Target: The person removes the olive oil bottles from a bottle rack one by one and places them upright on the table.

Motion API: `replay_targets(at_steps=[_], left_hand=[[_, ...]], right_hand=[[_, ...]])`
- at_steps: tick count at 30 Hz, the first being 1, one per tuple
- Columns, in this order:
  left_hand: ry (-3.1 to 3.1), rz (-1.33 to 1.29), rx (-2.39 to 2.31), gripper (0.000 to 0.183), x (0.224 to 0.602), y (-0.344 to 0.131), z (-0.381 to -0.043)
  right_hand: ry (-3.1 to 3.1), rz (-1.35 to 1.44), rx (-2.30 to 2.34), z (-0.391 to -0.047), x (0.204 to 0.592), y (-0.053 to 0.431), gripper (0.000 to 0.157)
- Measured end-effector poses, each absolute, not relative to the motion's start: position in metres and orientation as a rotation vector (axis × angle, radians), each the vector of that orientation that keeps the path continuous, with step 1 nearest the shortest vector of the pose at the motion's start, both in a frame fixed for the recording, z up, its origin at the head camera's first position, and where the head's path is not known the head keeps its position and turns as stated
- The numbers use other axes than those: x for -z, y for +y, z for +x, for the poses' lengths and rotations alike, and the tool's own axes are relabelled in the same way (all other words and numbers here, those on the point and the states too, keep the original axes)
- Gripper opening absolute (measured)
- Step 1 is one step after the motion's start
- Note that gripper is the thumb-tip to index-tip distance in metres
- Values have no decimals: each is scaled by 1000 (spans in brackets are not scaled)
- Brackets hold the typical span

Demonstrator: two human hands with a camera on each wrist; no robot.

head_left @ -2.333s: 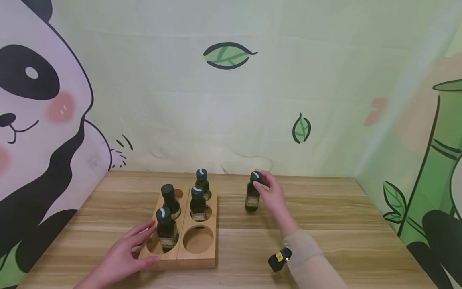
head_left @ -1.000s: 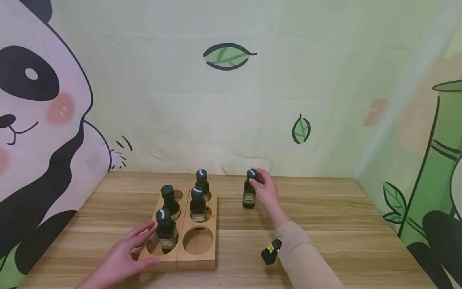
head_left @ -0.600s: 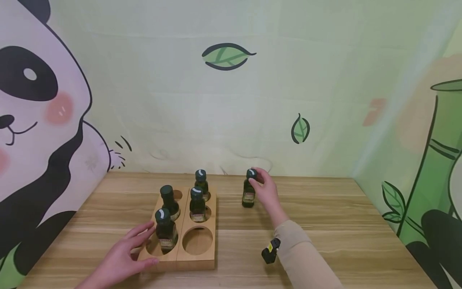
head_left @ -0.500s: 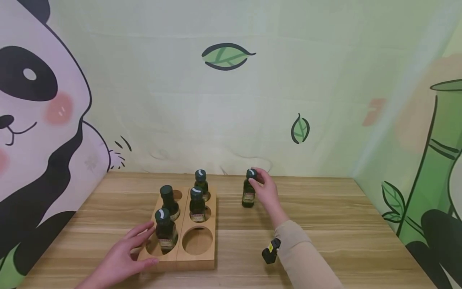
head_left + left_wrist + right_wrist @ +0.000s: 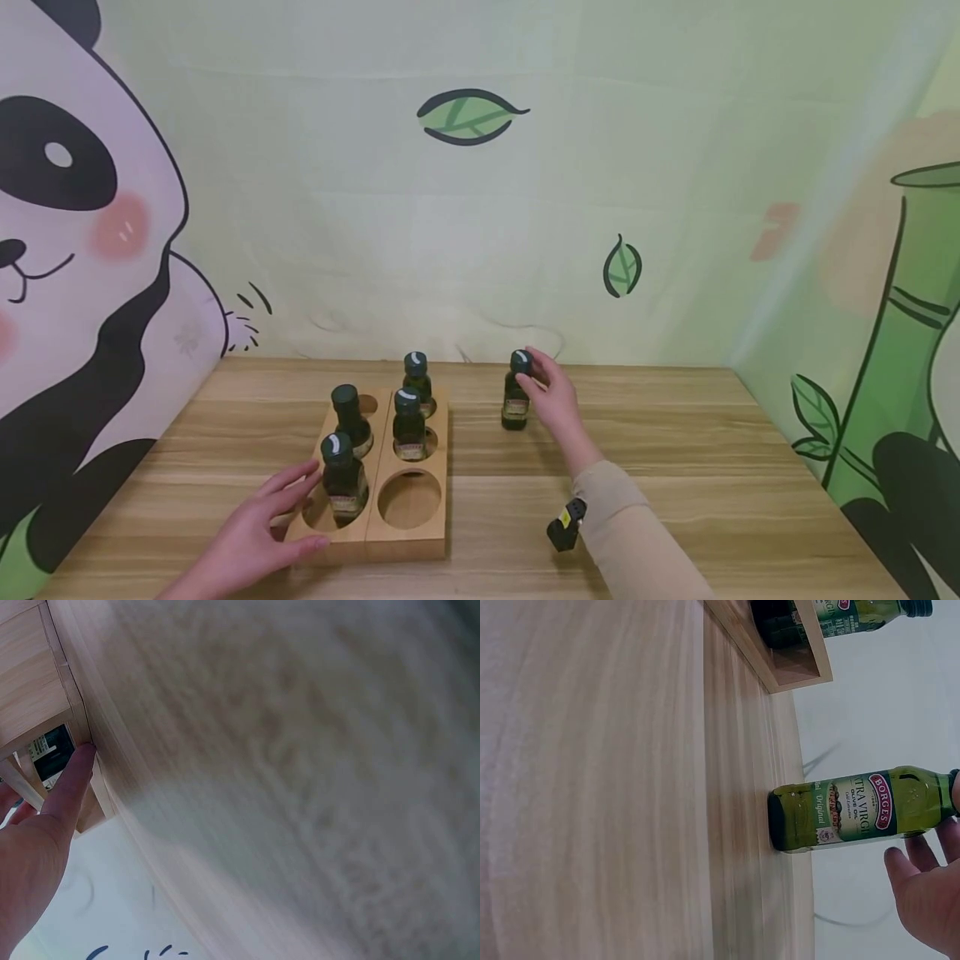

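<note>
Beyond the right side of a wooden rack (image 5: 431, 533), my right hand (image 5: 555, 400) pinches a dark green glass bottle (image 5: 515, 408) by its cap. It is an upright olive oil bottle, its label facing the camera in the right wrist view, with its base right at the tabletop. My left hand (image 5: 258, 529) rests against the rack's near left corner, thumb at the front face and fingers along the left side. Several matching bottles stand in the rack's round holes, among them a front left bottle (image 5: 345, 483). At front right the rack's round hole (image 5: 410, 502) shows its wooden bottom.
The wood-grain table (image 5: 660, 500) ends at a pale green backdrop (image 5: 480, 250) printed with leaves and a panda. A small black device (image 5: 566, 525) sits at my right wrist, by the beige sleeve (image 5: 637, 533).
Since the oldest frame my right hand has shifted the bottle slightly left and farther back. Over the last second it has stayed almost still. My left hand keeps its place on the rack.
</note>
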State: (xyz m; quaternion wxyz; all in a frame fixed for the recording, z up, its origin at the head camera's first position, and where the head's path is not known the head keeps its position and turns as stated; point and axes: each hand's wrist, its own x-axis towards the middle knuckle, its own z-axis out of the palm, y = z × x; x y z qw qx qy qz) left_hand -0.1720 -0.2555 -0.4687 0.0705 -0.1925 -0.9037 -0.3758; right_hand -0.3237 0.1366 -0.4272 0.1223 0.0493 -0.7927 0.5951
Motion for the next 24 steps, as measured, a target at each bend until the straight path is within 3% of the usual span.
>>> replay_targets(at_steps=[24], left_hand=[[-2758, -543, 1142, 83, 466, -255, -172]], right_hand=[[-2238, 224, -1727, -298, 445, 158, 47]])
